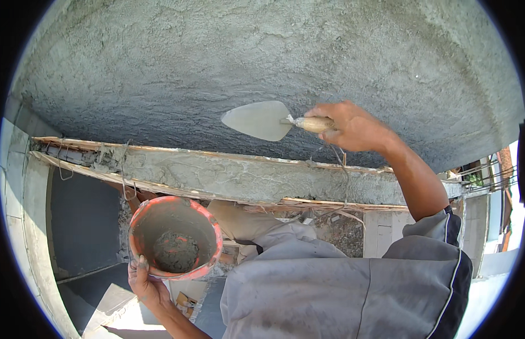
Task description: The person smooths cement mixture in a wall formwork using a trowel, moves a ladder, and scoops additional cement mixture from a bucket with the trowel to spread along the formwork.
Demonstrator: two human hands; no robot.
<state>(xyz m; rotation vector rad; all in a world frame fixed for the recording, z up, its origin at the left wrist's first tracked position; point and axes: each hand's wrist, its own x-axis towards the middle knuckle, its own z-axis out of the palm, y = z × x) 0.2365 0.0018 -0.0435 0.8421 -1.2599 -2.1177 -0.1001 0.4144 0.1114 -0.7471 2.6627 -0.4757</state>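
Note:
My right hand is closed round the wooden handle of a pointed trowel. The blade points left, flat side showing, with no lump of mortar on it. It is in front of a grey rendered wall with a rough, wet-looking lower band; whether it touches the wall I cannot tell. Lower left, my left hand grips the rim of an orange-red bucket, thumb over the edge. Its inside is coated grey, and some wet mortar lies at the bottom.
A long beam of grey mortar between wooden form boards crosses below the wall. Bent wires loop over it. A pale block wall stands at the left. Thin rods stick out at the right. Ground with rubble shows far below.

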